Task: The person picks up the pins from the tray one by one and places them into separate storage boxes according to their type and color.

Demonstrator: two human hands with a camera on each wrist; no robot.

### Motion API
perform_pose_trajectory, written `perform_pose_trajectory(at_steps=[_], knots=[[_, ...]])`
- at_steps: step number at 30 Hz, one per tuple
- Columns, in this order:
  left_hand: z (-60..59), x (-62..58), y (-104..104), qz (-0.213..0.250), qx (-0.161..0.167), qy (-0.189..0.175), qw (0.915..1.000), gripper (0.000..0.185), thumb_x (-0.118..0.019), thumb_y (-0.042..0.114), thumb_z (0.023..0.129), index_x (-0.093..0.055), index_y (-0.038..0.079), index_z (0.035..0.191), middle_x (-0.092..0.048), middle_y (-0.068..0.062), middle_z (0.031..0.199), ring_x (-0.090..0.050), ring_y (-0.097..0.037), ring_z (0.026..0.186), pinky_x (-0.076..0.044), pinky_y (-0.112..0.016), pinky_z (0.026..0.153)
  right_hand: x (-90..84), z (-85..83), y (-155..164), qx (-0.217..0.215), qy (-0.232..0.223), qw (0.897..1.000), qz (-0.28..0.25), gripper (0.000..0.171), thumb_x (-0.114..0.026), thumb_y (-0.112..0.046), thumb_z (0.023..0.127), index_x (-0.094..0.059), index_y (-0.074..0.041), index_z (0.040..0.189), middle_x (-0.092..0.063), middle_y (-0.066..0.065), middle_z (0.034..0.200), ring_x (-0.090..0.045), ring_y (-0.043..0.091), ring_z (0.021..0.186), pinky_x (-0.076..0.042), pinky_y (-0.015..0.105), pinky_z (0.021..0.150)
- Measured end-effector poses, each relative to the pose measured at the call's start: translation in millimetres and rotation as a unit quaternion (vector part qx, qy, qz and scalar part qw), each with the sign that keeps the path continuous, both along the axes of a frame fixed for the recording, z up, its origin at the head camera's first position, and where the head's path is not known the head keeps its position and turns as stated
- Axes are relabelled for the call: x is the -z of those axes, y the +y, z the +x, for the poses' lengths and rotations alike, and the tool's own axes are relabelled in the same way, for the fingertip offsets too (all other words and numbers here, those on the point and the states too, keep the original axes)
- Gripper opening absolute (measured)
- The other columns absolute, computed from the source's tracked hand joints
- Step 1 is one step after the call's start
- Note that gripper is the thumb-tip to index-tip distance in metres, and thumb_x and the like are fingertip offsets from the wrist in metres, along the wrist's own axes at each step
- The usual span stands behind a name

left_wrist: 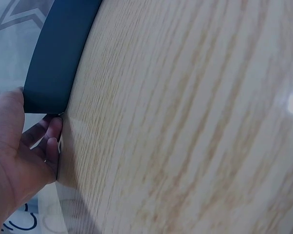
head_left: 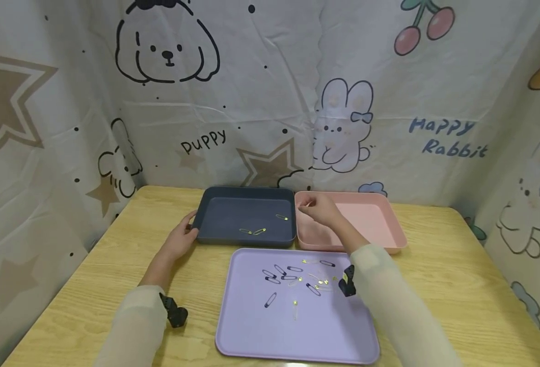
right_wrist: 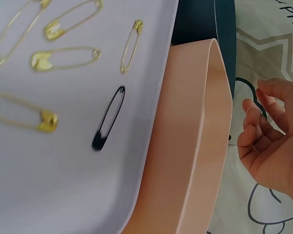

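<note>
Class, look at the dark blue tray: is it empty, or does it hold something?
Not empty. The dark blue tray holds three gold safety pins lying flat on its floor, two close together near the front wall and one further back on the right.

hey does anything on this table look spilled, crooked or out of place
Nothing stands out. Safety pins lie loosely scattered on the purple tray, three gold ones sit in the dark blue tray, and the pink tray sits square beside it. Nothing looks damaged or spilled.

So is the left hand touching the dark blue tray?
Touching. The head view shows the left hand against the dark blue tray at its corner; the left wrist view confirms it.
</note>
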State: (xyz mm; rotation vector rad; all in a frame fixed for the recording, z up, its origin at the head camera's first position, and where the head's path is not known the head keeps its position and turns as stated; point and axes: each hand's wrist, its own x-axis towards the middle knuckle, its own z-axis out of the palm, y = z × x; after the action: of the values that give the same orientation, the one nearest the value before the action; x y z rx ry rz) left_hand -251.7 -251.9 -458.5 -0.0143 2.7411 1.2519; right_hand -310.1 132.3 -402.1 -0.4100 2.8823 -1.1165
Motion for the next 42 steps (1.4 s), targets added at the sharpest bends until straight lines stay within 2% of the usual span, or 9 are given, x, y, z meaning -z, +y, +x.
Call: perform_pose_trajectory(at_steps=[6, 11, 20, 26, 32, 35, 39, 42], knots=[[-0.1, 1.0, 0, -0.003, 0.001, -0.001, 1.0, 0.059, -0.034, 0.02, 0.097, -0.012, 0.015, 0.152, -0.038, -0.03, 0.137, -0.04, -0.042, 0.125, -0.038, -0.05, 0.094, 2.5, 10.8, 12, -0.02, 0.006, 1.0, 0.006, 0.014, -0.063, -0.016, 0.085, -0.068, -0.003, 0.086, -0.062, 0.008, 0.078, -0.051, 0.015, 0.066, -0.041, 0.025, 0.058], [-1.0, -0.4, 1, -0.002, 0.003, 0.001, 1.0, 0.059, -0.035, 0.02, 0.097, -0.013, 0.014, 0.151, -0.039, -0.03, 0.136, -0.041, -0.041, 0.123, -0.038, -0.05, 0.094, 2.6, 24.4, 24, -0.015, 0.005, 0.999, 0.033, 0.015, -0.063, -0.02, 0.086, -0.068, -0.005, 0.088, -0.061, 0.007, 0.08, -0.052, 0.018, 0.073, -0.04, 0.027, 0.064], [0.8, 0.1, 2, 0.001, 0.001, -0.006, 1.0, 0.059, -0.035, 0.02, 0.097, -0.013, 0.015, 0.151, -0.04, -0.029, 0.136, -0.042, -0.039, 0.121, -0.04, -0.041, 0.084, 6.3, 49.3, 41, -0.01, -0.019, 0.999, 0.033, 0.015, -0.063, -0.024, 0.087, -0.067, -0.01, 0.089, -0.06, 0.005, 0.085, -0.052, 0.018, 0.079, -0.041, 0.028, 0.068], [0.8, 1.8, -1, 0.005, 0.0, -0.006, 1.0, 0.059, -0.035, 0.019, 0.097, -0.012, 0.015, 0.152, -0.04, -0.029, 0.134, -0.043, -0.037, 0.117, -0.04, -0.034, 0.076, 13.5, 59.8, 52, -0.007, -0.018, 0.999, 0.03, 0.015, -0.064, -0.026, 0.086, -0.067, -0.011, 0.087, -0.06, 0.004, 0.084, -0.052, 0.018, 0.079, -0.041, 0.028, 0.066], [-0.5, 2.8, -1, 0.007, -0.001, -0.005, 1.0, 0.059, -0.035, 0.019, 0.097, -0.012, 0.016, 0.152, -0.041, -0.028, 0.133, -0.044, -0.036, 0.116, -0.04, -0.034, 0.078, 18.3, 71.7, 63, 0.001, -0.034, 0.999, 0.017, 0.016, -0.065, -0.026, 0.086, -0.066, -0.01, 0.09, -0.059, 0.005, 0.086, -0.049, 0.017, 0.075, -0.041, 0.028, 0.061], [-0.5, 2.0, 0, 0.007, -0.001, -0.004, 1.0, 0.059, -0.035, 0.019, 0.097, -0.013, 0.016, 0.151, -0.042, -0.029, 0.133, -0.045, -0.036, 0.115, -0.04, -0.035, 0.078, 20.2, 79.7, 66, 0.016, -0.021, 1.0, 0.015, 0.016, -0.066, -0.025, 0.086, -0.067, -0.01, 0.09, -0.061, 0.005, 0.089, -0.048, 0.016, 0.074, -0.039, 0.028, 0.064], [-0.9, 0.7, 0, 0.005, 0.002, -0.007, 1.0, 0.059, -0.035, 0.019, 0.098, -0.012, 0.016, 0.152, -0.041, -0.029, 0.133, -0.045, -0.037, 0.117, -0.04, -0.036, 0.08, 19.5, 89.9, 67, 0.038, 0.019, 0.999, 0.007, 0.013, -0.066, -0.022, 0.085, -0.068, -0.01, 0.09, -0.063, 0.006, 0.092, -0.048, 0.015, 0.073, -0.04, 0.027, 0.066], [-0.9, -0.2, 0, 0.006, 0.002, -0.009, 0.9999, 0.059, -0.035, 0.02, 0.098, -0.011, 0.017, 0.152, -0.04, -0.029, 0.135, -0.043, -0.039, 0.12, -0.041, -0.039, 0.084, 15.9, 97.2, 68, 0.038, 0.02, 0.999, 0.005, 0.012, -0.066, -0.02, 0.085, -0.067, -0.01, 0.09, -0.063, 0.006, 0.091, -0.049, 0.016, 0.074, -0.04, 0.027, 0.067]])
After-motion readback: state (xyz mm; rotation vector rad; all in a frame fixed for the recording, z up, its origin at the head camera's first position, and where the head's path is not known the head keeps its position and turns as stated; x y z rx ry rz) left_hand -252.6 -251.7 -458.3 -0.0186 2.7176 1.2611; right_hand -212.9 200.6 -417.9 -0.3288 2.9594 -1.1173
